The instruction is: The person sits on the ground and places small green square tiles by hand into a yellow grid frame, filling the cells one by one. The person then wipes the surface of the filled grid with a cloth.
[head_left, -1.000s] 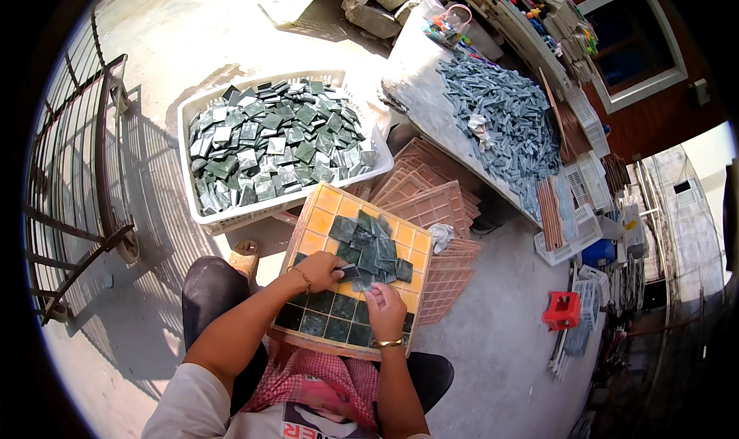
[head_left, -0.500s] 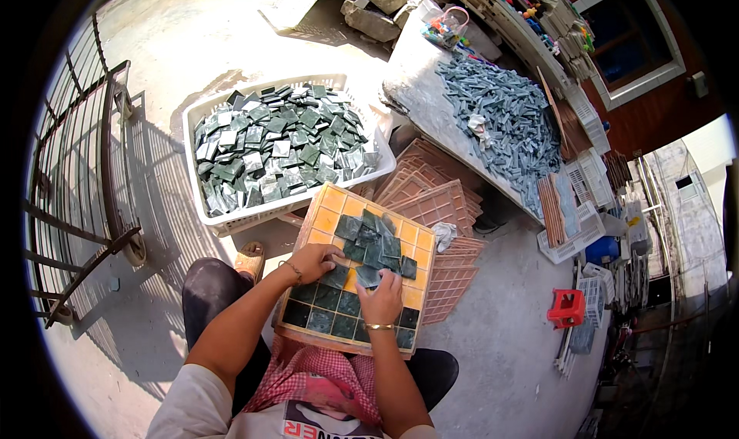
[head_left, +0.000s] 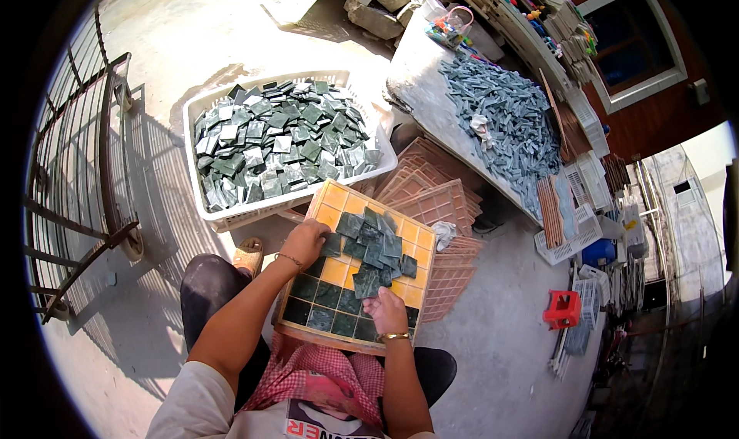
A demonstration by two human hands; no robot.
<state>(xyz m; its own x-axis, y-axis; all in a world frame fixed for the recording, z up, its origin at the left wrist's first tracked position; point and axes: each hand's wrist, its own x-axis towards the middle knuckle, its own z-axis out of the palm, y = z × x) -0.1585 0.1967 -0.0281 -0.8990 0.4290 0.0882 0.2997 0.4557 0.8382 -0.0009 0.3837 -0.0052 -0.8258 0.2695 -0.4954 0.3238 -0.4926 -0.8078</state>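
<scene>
A yellow gridded board rests across my lap. Dark green square stone tiles fill its nearer rows, and a loose heap of the same tiles lies over its middle. At the board's left edge, the fingers of my left hand are closed on a green stone tile. My right hand is low on the board's right side, its fingers curled together over the filled rows. Just beyond its thumb lies a loose tile. Whatever is under the right fingertips is hidden.
A white plastic crate full of green tiles stands ahead. Reddish gridded boards are stacked beyond my board. To the right, a slab table carries a pile of narrow stone strips. A metal-barred cart stands at left, a red stool at right.
My left hand has moved farther up the board's left edge. My right hand has drawn slightly nearer to me, and the loose tile by it now shows in full.
</scene>
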